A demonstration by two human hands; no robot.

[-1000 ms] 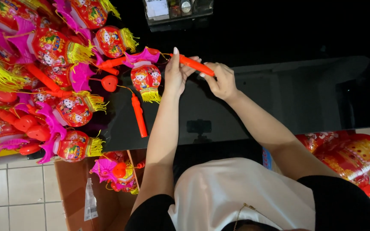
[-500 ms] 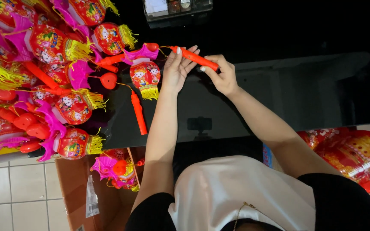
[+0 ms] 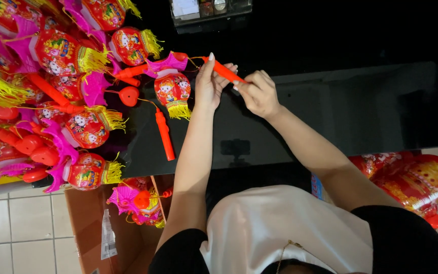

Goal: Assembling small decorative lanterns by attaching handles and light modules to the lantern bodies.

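Holding an orange stick [image 3: 225, 71] between both hands, the person works above a dark glossy table [image 3: 330, 111]; the left hand [image 3: 210, 83] pinches the stick near its cord end, its grip closed on it, and the right hand [image 3: 259, 94] closes its fingers around the other end. A thin gold cord runs from the stick to a small red lantern [image 3: 172, 91] lying just beside the left hand, with a pink paper fan [image 3: 166, 63] on top and a yellow fringe [image 3: 179, 110] below. I judge that the cord could snag or snap if the stick gets pulled hard away from the lantern, and the light lantern could slide off the slick tabletop or tangle with its neighbours. Left of it a crowded heap of lanterns [image 3: 51, 91] spreads out, all rounded red bodies with shiny printed cartoon figures, frilly pink paper, and bristly yellow tassels. A second orange stick [image 3: 164, 134] lies on the table, smooth and plastic-looking, tied to a small red heart [image 3: 129, 95]. Below the table edge an open brown cardboard box [image 3: 92, 223] holds another lantern, sitting on a pale tiled floor [image 3: 16, 228]. Near the right arm lies a crinkly bag of red and gold goods [image 3: 411, 177]
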